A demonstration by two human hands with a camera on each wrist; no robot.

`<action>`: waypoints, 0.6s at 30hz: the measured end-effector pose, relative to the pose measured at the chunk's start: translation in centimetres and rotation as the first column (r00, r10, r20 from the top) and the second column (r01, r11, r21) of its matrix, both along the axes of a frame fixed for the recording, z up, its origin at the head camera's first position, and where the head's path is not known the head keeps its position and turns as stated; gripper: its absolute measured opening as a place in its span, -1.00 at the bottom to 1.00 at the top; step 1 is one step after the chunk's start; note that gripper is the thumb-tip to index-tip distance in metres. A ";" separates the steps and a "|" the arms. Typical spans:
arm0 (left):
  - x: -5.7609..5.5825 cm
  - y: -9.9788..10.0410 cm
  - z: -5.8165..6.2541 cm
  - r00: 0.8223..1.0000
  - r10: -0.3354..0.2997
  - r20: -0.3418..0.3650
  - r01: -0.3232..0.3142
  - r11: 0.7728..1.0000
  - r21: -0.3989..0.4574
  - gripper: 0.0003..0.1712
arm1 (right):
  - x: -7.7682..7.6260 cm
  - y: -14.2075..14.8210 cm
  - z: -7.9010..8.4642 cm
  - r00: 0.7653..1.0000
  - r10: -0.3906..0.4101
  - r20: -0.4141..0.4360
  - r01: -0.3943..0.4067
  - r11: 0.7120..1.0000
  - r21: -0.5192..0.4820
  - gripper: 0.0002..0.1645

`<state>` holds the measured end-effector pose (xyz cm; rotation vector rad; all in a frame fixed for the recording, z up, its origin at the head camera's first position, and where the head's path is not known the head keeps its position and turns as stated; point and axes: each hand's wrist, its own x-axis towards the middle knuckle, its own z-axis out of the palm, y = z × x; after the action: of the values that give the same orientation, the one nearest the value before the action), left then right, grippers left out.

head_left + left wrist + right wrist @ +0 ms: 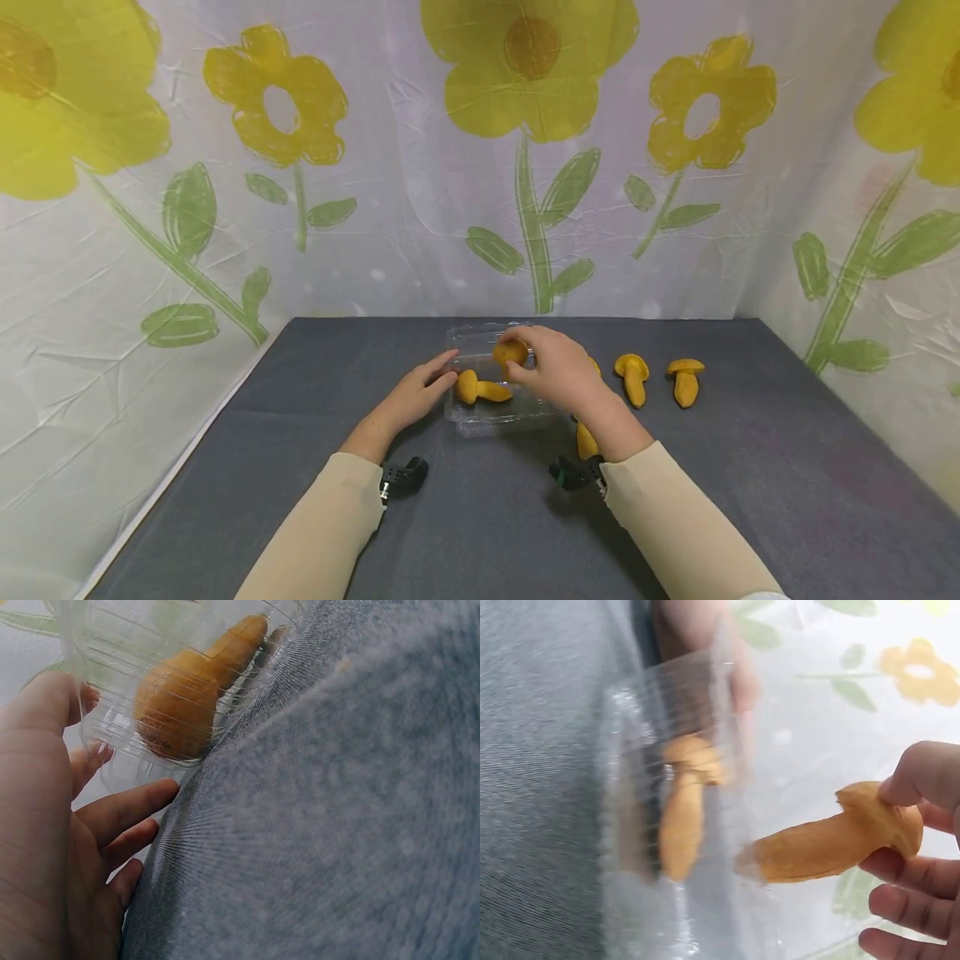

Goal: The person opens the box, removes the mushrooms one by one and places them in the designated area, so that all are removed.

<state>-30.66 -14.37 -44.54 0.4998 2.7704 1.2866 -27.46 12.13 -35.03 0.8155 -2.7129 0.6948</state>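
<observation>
A clear plastic box (480,427) stands on the dark tabletop, and a yellow-brown mushroom (483,390) lies inside at its left. That mushroom (176,705) shows through the ribbed wall in the left wrist view. My left hand (411,398) rests against the box's left side, its fingers spread and fairly straight. Over the box, my right hand (558,367) pinches a second mushroom (817,844) by its cap between thumb and fingers. In the right wrist view its stem points toward the box (619,825), which is blurred there.
Right of the box lie two mushrooms, one (633,379) nearer and one (686,383) farther right. Another mushroom (587,440) is partly hidden by my right forearm, and a bit of yellow shows behind that hand. A flower-printed cloth (390,208) hangs behind the table (300,375).
</observation>
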 end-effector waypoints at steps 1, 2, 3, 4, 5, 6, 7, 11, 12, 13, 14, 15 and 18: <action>0.0 0.0 0.0 1.000 -0.002 -0.002 0.002 1.000 -0.002 -0.33 | 0.0 0.2 0.2 1.000 -0.006 0.017 0.006 1.000 -0.009 -0.61; -0.1 0.0 -0.1 1.000 -0.003 -0.003 0.003 1.000 -0.003 -0.33 | 0.1 0.4 0.5 0.999 -0.008 0.031 0.008 1.000 -0.020 -0.60; -0.1 0.0 -0.1 1.000 -0.003 -0.005 0.003 1.000 -0.005 -0.33 | 0.1 0.6 0.7 0.999 -0.010 0.046 0.011 0.999 -0.031 -0.59; -0.1 -0.1 -0.2 1.000 -0.003 -0.008 0.003 1.000 -0.007 -0.33 | 0.1 0.8 0.9 0.998 -0.012 0.061 0.015 0.999 -0.045 -0.57; -0.1 -0.1 -0.2 1.000 -0.004 -0.009 0.004 1.000 -0.006 -0.33 | 0.1 1.0 1.0 0.997 -0.008 0.077 0.013 0.998 -0.061 -0.57; -0.1 -0.1 -0.2 1.000 -0.004 -0.008 0.004 1.000 -0.005 -0.33 | 0.1 1.2 1.2 0.995 -0.004 0.096 0.012 0.996 -0.083 -0.57; -0.1 -0.1 -0.2 1.000 -0.005 -0.009 0.005 1.000 -0.004 -0.33 | 0.1 1.4 1.4 0.993 -0.001 0.115 0.013 0.994 -0.105 -0.56; 0.0 -0.2 -0.2 1.000 -0.009 -0.015 0.009 1.000 0.006 -0.33 | 0.0 2.5 2.2 0.981 0.006 0.193 0.031 0.982 -0.188 -0.56; 0.0 -0.2 -0.2 1.000 -0.009 -0.016 0.009 1.000 0.007 -0.33 | 0.0 2.8 2.4 0.978 0.001 0.208 0.042 0.978 -0.203 -0.56; 0.0 -0.2 -0.2 1.000 -0.010 -0.015 0.010 1.000 0.009 -0.33 | 0.0 3.1 2.6 0.976 -0.002 0.219 0.051 0.975 -0.216 -0.56; -0.1 -0.2 -0.2 1.000 -0.011 -0.018 0.011 1.000 0.011 -0.34 | 0.0 3.4 2.8 0.972 -0.001 0.233 0.055 0.972 -0.229 -0.55; -0.1 -0.2 -0.2 1.000 -0.011 -0.018 0.011 1.000 0.012 -0.34 | 0.0 3.8 3.1 0.970 0.001 0.245 0.059 0.969 -0.240 -0.54; -0.2 -0.1 -0.3 1.000 -0.011 -0.019 0.011 1.000 0.011 -0.34 | -0.2 4.8 3.6 0.960 0.012 0.280 0.065 0.962 -0.266 -0.51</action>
<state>-30.82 -14.51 -44.80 0.5302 2.7731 1.3023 -27.65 16.89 -31.39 0.6546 -2.7685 1.2296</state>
